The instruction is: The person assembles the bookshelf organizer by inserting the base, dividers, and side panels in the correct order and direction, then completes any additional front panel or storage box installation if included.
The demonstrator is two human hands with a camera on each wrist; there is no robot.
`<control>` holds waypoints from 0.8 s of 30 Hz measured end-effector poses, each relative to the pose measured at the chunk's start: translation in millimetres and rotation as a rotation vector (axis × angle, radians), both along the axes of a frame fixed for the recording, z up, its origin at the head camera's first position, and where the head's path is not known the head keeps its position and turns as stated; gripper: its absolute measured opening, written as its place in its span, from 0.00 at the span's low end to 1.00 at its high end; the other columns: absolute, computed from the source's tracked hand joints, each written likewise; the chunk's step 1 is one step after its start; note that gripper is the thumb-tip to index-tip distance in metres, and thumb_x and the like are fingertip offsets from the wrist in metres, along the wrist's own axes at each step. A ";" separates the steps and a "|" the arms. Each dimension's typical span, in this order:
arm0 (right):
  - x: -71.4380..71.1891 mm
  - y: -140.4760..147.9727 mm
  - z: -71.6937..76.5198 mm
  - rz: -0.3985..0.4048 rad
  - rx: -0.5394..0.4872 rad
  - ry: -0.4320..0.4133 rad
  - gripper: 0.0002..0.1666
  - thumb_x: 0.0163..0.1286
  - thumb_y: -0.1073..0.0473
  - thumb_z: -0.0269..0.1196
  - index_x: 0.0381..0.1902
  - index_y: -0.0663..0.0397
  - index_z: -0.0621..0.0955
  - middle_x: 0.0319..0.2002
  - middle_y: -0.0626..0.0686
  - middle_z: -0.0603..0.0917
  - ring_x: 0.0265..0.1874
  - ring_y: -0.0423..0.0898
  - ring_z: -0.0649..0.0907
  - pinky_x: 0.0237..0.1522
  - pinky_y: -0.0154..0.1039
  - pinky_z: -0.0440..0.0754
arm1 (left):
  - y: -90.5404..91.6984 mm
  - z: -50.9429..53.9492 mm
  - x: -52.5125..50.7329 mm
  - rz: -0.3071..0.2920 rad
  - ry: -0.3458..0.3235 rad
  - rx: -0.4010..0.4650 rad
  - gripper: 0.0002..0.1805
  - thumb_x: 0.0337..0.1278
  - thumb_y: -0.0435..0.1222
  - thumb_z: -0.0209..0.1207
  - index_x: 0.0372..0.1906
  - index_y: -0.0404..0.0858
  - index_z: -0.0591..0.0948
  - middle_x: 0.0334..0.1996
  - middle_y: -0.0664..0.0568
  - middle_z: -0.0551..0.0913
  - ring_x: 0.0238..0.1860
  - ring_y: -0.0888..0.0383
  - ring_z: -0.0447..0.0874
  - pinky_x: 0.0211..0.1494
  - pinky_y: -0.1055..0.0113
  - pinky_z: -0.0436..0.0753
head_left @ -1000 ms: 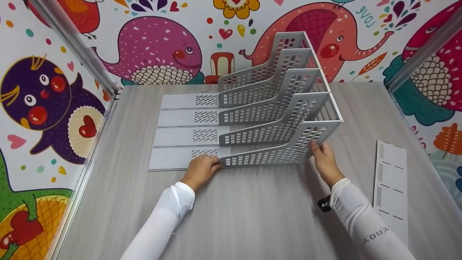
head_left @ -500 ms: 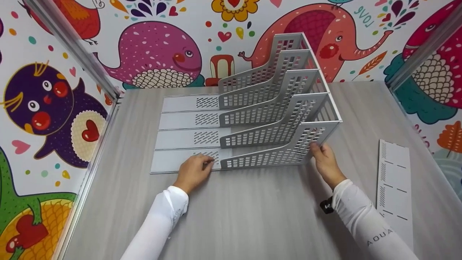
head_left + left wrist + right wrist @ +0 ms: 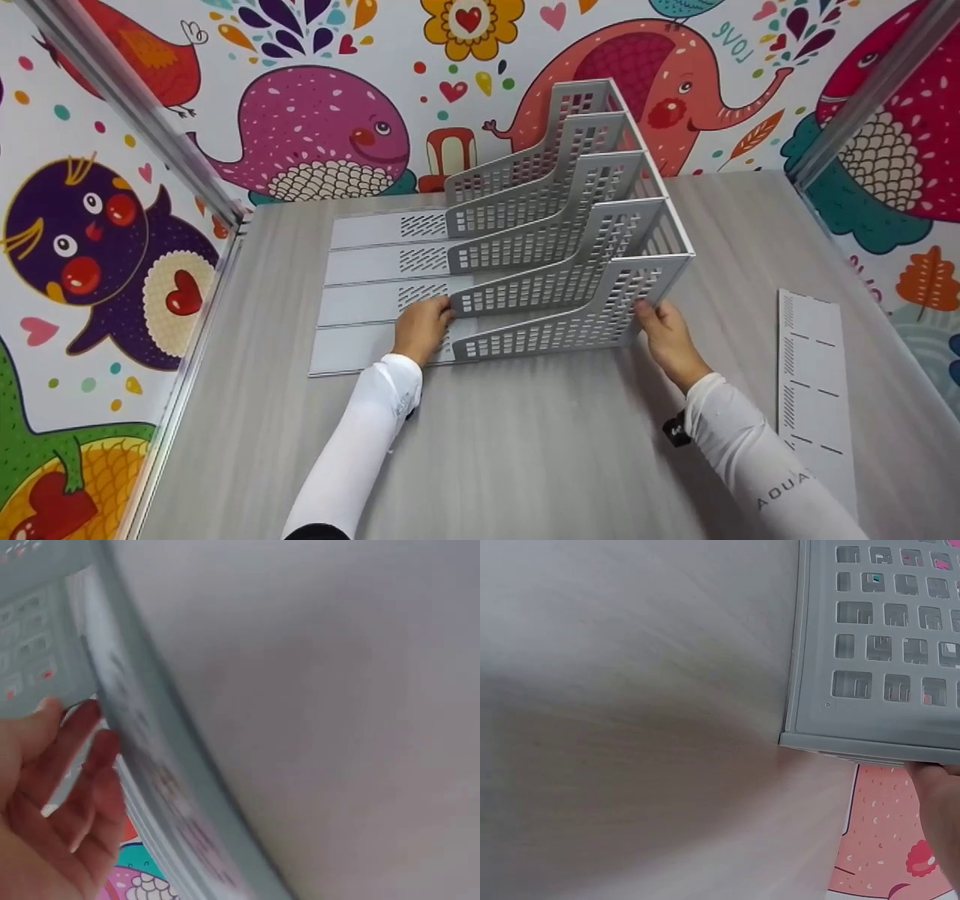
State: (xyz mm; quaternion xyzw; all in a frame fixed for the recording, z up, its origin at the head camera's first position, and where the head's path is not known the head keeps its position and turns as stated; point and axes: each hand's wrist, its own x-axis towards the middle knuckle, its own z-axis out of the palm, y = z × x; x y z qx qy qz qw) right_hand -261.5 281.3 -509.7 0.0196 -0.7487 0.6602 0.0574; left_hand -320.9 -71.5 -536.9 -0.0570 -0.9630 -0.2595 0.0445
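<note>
A grey plastic file rack with several perforated upright dividers stands on the table, its tall back to the right and its flat base panels reaching left. My left hand is at the low front end of the second divider from me, thumb and fingers pinching there. The left wrist view shows that hand at the edge of a perforated panel. My right hand holds the rack's near back corner, its thumb on the outer side. In the right wrist view, most of that hand is out of frame.
A separate flat grey slotted panel lies on the table at the right, partly under my right forearm. Walls with cartoon animals stand behind and at both sides, with metal posts at the corners.
My left hand has gone from the nearest divider's front end, over the base panel, to the second divider's front end. My right hand keeps its hold. The head view has shifted slightly.
</note>
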 end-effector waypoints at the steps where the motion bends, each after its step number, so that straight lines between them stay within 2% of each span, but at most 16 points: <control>1: -0.2 -0.1 -0.2 0.002 -0.009 0.001 0.14 0.75 0.55 0.47 0.48 0.55 0.75 0.36 0.30 0.83 0.41 0.28 0.80 0.50 0.23 0.74 | -0.4 -1.6 1.0 -0.005 0.023 -0.012 0.06 0.57 0.40 0.60 0.30 0.42 0.83 0.30 0.50 0.88 0.35 0.50 0.86 0.37 0.53 0.78; 3: 0.0 0.0 -0.9 0.011 -0.016 -0.003 0.14 0.75 0.55 0.47 0.48 0.56 0.75 0.36 0.30 0.82 0.42 0.27 0.80 0.51 0.22 0.73 | -1.0 -4.8 3.1 -0.006 0.051 -0.029 0.07 0.58 0.40 0.60 0.30 0.42 0.83 0.30 0.50 0.88 0.34 0.49 0.86 0.36 0.53 0.78; 8: 2.2 -1.1 -2.7 0.022 -0.002 -0.027 0.15 0.75 0.57 0.46 0.49 0.58 0.75 0.37 0.29 0.82 0.43 0.26 0.80 0.51 0.21 0.73 | -1.7 -9.0 6.0 0.022 0.050 -0.027 0.07 0.59 0.40 0.59 0.31 0.42 0.83 0.30 0.50 0.88 0.33 0.49 0.86 0.37 0.54 0.79; 14: 1.1 -1.0 -2.7 0.025 -0.001 -0.011 0.17 0.75 0.55 0.47 0.51 0.60 0.74 0.38 0.28 0.82 0.44 0.26 0.79 0.52 0.20 0.72 | -0.4 -4.1 4.1 0.046 0.028 -0.012 0.07 0.58 0.40 0.60 0.30 0.42 0.83 0.30 0.49 0.88 0.34 0.48 0.86 0.36 0.53 0.79; 17: -0.2 0.2 -2.1 0.025 -0.002 -0.002 0.15 0.75 0.55 0.47 0.50 0.57 0.75 0.37 0.28 0.82 0.43 0.26 0.79 0.51 0.20 0.72 | -1.8 0.5 3.5 0.028 -0.008 -0.025 0.06 0.58 0.39 0.60 0.31 0.42 0.83 0.32 0.48 0.88 0.37 0.47 0.86 0.38 0.52 0.79; 21: -1.3 2.1 -0.4 0.036 0.011 0.016 0.14 0.75 0.55 0.47 0.49 0.55 0.75 0.37 0.28 0.82 0.42 0.26 0.79 0.51 0.21 0.72 | -11.9 5.0 5.6 -0.010 -0.092 -0.020 0.09 0.59 0.39 0.59 0.41 0.43 0.85 0.41 0.48 0.88 0.46 0.48 0.86 0.46 0.52 0.80; 24: -0.5 5.1 1.3 0.033 0.026 0.030 0.13 0.75 0.55 0.48 0.48 0.52 0.76 0.37 0.28 0.82 0.42 0.26 0.79 0.50 0.21 0.72 | -25.8 5.6 10.1 -0.002 -0.135 -0.004 0.14 0.59 0.39 0.59 0.48 0.43 0.84 0.48 0.49 0.86 0.52 0.49 0.83 0.53 0.53 0.79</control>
